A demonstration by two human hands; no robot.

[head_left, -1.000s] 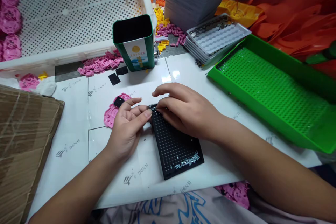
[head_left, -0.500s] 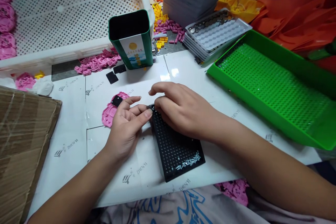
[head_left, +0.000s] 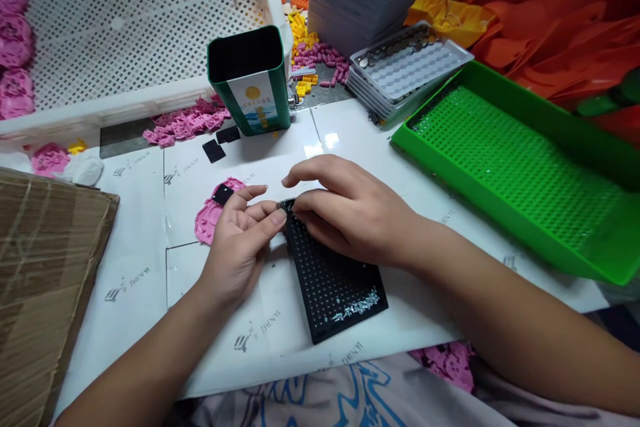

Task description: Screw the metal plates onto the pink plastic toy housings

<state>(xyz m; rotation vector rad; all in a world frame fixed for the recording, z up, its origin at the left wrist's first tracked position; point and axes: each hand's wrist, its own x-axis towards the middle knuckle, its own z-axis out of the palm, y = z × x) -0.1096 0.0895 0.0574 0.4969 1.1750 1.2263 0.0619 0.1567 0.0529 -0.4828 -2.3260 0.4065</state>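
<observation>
A black tray (head_left: 335,287) dotted with small holes lies at a slant on the white table sheet, with a cluster of tiny silvery screws (head_left: 361,305) at its near end. My left hand (head_left: 244,233) pinches the tray's far left corner between thumb and fingers. Over the tray's far end, my right hand (head_left: 350,210) has its thumb and fingers drawn together close to the surface; whatever is between them is hidden. A pink molded plastic part (head_left: 206,219) with a small black plate (head_left: 223,195) on it lies just beyond my left hand.
A green tin (head_left: 253,97) stands behind two black plates (head_left: 214,151). To the right is a large green perforated tray (head_left: 520,167); stacked grey trays (head_left: 400,73) sit behind it. A white crate (head_left: 150,20) fills the back left, and cardboard (head_left: 50,267) the left edge.
The hands stay almost in place. My right hand's fingers shift slightly at the tray's far end, and the whole view moves a little.
</observation>
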